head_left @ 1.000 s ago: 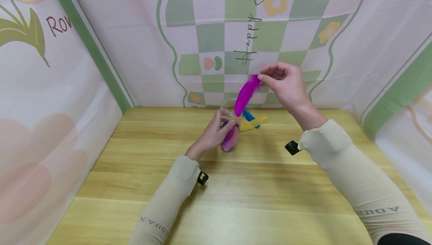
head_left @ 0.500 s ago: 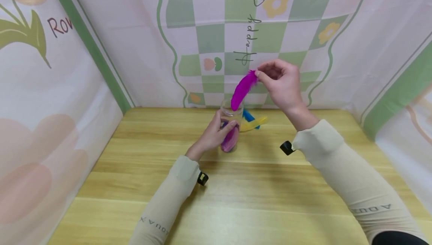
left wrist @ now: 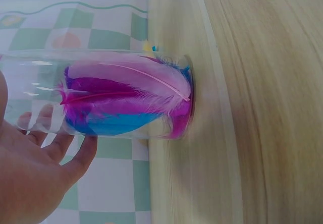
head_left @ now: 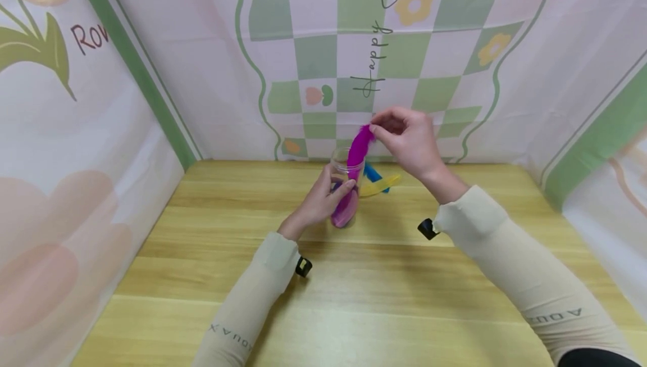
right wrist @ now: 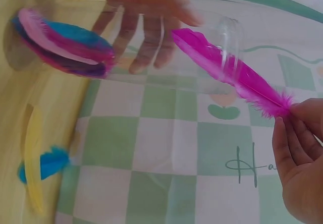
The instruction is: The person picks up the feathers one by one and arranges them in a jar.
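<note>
A clear jar (head_left: pixel 340 159) stands upright on the table, and my left hand (head_left: pixel 322 194) grips it around the side. Pink, purple and blue feathers (left wrist: pixel 126 95) fill its lower part. Above the rim, my right hand (head_left: pixel 411 141) pinches a magenta feather (head_left: pixel 361 145) by its fluffy end between thumb and fingertips. In the right wrist view the magenta feather's smooth tip is inside the jar's mouth, apart from the feathers at the bottom. My left fingers (right wrist: pixel 151 40) show through the clear wall there.
A yellow feather (head_left: pixel 382 185) lies across a blue feather (head_left: pixel 373 173) on the table just right of the jar. The wooden table (head_left: pixel 354 299) ends at a patterned cloth backdrop (head_left: pixel 318 46), with cloth sides left and right.
My right hand has moved left and down with the magenta feather, bringing its tip from above the rim to inside the jar. My left hand and the jar have stayed put.
</note>
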Motion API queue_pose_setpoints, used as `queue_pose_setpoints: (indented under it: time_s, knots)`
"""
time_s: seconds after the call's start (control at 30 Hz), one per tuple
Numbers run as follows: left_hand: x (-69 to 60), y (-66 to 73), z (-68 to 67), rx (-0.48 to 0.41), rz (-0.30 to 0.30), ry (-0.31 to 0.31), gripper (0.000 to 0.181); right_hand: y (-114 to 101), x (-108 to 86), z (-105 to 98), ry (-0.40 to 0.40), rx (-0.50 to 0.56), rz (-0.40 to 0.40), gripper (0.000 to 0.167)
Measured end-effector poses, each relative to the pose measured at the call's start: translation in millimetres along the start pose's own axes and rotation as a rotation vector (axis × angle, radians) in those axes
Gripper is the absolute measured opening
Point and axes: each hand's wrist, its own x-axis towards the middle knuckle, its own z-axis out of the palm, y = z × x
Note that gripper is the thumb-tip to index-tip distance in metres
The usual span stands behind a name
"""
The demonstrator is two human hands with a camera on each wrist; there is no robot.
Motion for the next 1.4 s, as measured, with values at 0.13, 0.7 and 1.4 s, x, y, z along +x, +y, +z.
queue_pose_setpoints:
  time_s: [0.13, 0.7, 1.4]
  knots:
    - [0.3, -0.5, 0.1, 0.002, -0.017, 0.000, 0.048, 4, -4.3, 4, -0.049, -0.036, -0.034, 0.010]
    - [0.7, -1.9, 0.5, -0.021, -0.008, -0.002, 0.046, 6, -12.5, 17, -0.195, -0.236, -0.165, 0.007]
    - [1.6, -4.5, 0.9, -0.036, 0.002, 0.012, 0.045, 5, -8.6, 23, -0.311, -0.280, -0.026, 0.008]
